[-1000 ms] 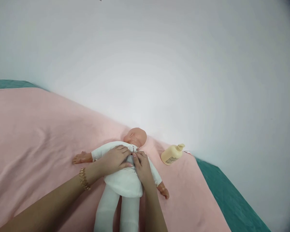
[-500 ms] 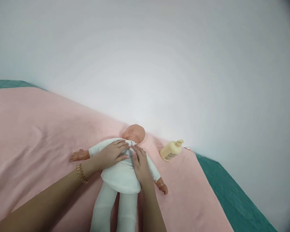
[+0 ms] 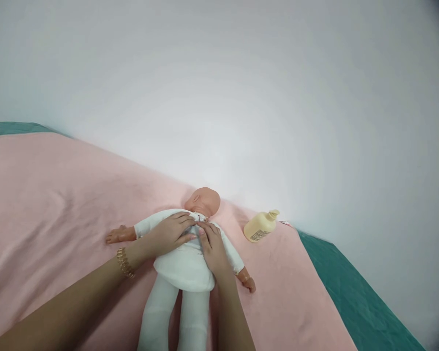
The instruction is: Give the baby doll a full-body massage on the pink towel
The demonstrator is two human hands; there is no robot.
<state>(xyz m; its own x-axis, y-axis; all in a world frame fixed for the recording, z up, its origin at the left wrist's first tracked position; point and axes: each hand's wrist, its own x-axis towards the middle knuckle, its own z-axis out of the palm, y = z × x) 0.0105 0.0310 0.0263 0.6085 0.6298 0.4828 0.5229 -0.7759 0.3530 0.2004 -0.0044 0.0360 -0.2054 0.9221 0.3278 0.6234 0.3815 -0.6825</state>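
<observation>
Both hands pinch the doll's collar (chest up).

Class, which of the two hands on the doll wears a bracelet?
The left hand, reaching in from the picture's left: a gold bracelet circles its wrist. The wrist of the right hand is bare.

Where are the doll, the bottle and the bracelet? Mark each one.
doll (image 3: 183,268): head view, on its white-clad belly.
bottle (image 3: 258,230): head view, on its cream body.
bracelet (image 3: 125,262): head view, on the gold links at the left wrist.
</observation>
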